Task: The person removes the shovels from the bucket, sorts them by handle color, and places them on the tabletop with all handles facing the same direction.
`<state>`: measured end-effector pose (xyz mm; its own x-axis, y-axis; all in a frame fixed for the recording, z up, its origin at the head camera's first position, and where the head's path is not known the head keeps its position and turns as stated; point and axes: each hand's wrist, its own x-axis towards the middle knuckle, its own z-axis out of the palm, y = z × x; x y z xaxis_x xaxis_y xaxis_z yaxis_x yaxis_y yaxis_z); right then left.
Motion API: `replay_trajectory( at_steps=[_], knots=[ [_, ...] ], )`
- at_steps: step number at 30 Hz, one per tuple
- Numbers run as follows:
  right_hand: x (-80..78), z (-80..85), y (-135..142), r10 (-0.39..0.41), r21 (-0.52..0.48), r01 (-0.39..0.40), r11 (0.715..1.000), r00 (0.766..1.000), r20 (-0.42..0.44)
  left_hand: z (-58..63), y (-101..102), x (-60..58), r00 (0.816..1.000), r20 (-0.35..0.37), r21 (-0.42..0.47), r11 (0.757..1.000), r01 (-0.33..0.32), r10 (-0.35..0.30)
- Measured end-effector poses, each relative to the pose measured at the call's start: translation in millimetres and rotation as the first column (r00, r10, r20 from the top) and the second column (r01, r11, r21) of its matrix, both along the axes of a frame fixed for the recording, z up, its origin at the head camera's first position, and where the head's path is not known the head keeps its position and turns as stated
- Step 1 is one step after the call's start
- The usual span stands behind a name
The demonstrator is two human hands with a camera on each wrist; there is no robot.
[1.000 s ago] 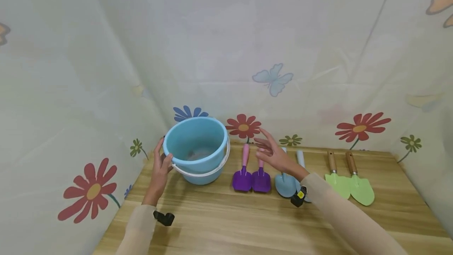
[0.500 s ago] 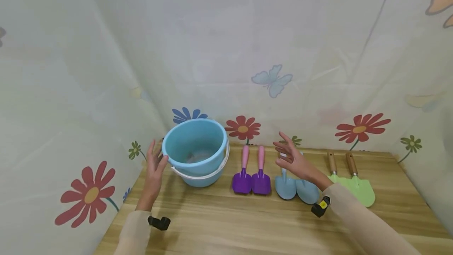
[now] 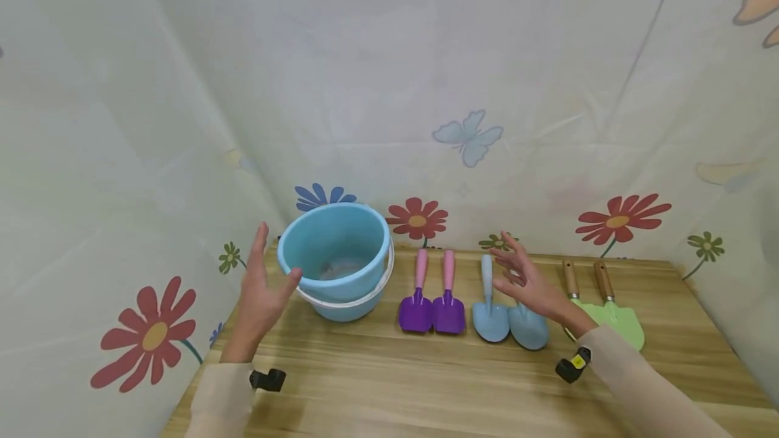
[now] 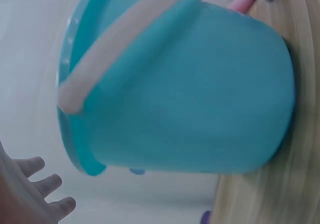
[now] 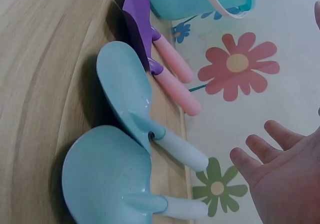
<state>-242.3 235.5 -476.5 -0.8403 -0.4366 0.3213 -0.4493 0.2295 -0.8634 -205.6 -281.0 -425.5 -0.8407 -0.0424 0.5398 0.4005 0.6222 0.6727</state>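
Note:
A light blue bucket (image 3: 343, 287) with a white handle (image 4: 112, 44) stands upright on the wooden table. Beside its left rim is my left hand (image 3: 258, 303), fingers and thumb spread; in the left wrist view a gap shows between the fingers and the bucket. My right hand (image 3: 531, 284) hovers over two light blue hand shovels with pale handles, the left one (image 3: 490, 323) and the right one (image 3: 528, 330), whose handle it partly hides. Its fingers are loosely bent and hold nothing. Both shovels lie flat, blades towards me.
Two purple shovels (image 3: 416, 315) with pink handles lie between bucket and blue shovels. Two green shovels (image 3: 623, 330) with wooden handles lie further right, partly behind my right sleeve. A flower-printed cloth (image 3: 389, 86) hangs around the table (image 3: 426, 384).
My right hand has moved right, from above the purple shovels to above the blue ones. My left hand has let go of the bucket's rim and drawn slightly left.

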Motion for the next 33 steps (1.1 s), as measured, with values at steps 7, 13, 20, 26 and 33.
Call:
replay_trajectory(
  at_steps=[7,13,20,26,33],
  knots=[
    [8.7,-2.1,16,-0.039,0.013,0.039,0.999,0.999,0.005,19.3,33,11.7,0.997,-0.023,-0.111,0.992,0.065,-0.068],
    [19.9,-4.5,35,-0.109,0.066,0.110,0.992,0.994,-0.022,24.2,61,12.2,0.987,-0.091,-0.219,0.970,0.108,-0.131],
    [33.8,-6.2,52,-0.184,0.119,0.190,0.975,0.981,-0.059,28.7,94,14.7,0.986,-0.087,-0.351,0.930,0.106,-0.145],
    [44.8,-2.8,62,-0.234,0.171,0.244,0.955,0.969,-0.076,34.1,125,13.3,0.984,-0.091,-0.418,0.903,0.100,-0.151],
    [56.7,-5.0,70,-0.279,0.184,0.286,0.940,0.958,-0.064,31.8,155,13.5,0.979,-0.038,-0.463,0.872,0.159,-0.199]
  ],
)
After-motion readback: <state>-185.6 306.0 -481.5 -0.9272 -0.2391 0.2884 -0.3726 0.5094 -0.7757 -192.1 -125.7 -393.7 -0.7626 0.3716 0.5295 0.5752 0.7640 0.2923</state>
